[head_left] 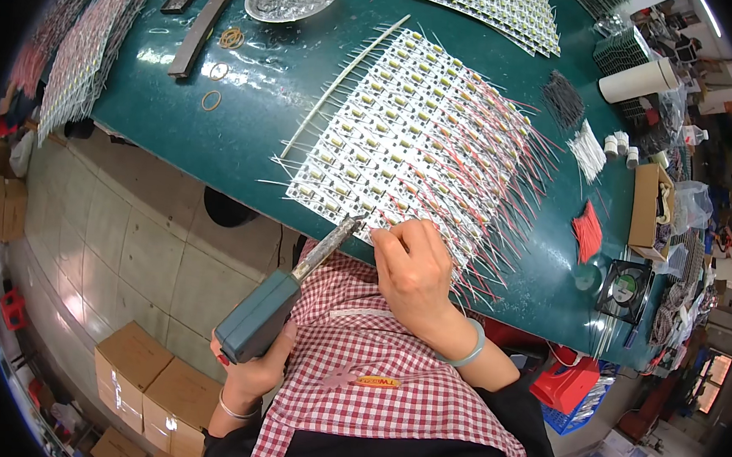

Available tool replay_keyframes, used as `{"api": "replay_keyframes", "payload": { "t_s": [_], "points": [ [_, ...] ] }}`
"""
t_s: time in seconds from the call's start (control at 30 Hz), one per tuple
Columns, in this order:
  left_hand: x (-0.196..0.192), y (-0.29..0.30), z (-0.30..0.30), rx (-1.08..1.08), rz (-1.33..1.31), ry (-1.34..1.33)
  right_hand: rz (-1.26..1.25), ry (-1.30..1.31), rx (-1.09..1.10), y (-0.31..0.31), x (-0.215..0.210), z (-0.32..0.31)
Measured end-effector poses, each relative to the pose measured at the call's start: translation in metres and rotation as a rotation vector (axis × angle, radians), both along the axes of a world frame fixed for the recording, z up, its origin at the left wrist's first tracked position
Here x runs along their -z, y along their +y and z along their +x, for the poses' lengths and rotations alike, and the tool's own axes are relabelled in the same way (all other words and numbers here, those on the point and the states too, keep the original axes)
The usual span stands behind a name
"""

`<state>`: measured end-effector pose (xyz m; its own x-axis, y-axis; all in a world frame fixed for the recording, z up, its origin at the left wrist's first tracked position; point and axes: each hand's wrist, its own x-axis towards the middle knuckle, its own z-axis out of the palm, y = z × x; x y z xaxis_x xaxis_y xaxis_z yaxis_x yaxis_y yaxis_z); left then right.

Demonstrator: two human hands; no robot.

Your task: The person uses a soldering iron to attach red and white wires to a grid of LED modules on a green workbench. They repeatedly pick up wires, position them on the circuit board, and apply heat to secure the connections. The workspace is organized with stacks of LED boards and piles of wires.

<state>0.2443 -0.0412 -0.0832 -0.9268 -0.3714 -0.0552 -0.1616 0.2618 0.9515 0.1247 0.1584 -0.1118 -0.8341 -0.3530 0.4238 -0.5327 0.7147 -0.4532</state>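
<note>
1. Teal plastic forms the handle of the soldering iron (pixel 280 299); the left hand (pixel 250 365) has its fingers wrapped around it, low and near the lap, so the metal tip angles up to the sheet's near edge.
2. Right hand (pixel 414 270) rests on the LED sheet (pixel 406 138), fingers curled and pinched together just beside the tip, seemingly steadying something fine; I cannot tell what.
3. LED sheet lies on the green table (pixel 246 127), turned at an angle so its near edge meets both hands.
4. It looks like a white grid of small yellowish chips, with red and white wires (pixel 507 153) fanning off its right side.
</note>
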Motion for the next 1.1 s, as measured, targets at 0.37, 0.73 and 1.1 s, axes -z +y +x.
{"api": "replay_keyframes", "payload": {
  "t_s": [0.37, 0.73, 1.1],
  "points": [
    [0.026, -0.003, -0.014, -0.218, 0.128, 0.013, -0.209, -0.144, -0.017, 0.046, -0.018, 0.006],
    [-0.013, 0.004, -0.078, -0.241, 0.13, 0.125, 0.336, 0.2, 0.639, 0.234, -0.007, -0.106],
    [0.0, 0.02, -0.089, -0.26, 0.105, 0.07, 0.657, 0.342, 0.717, 0.283, 0.033, -0.171]
  ]
}}
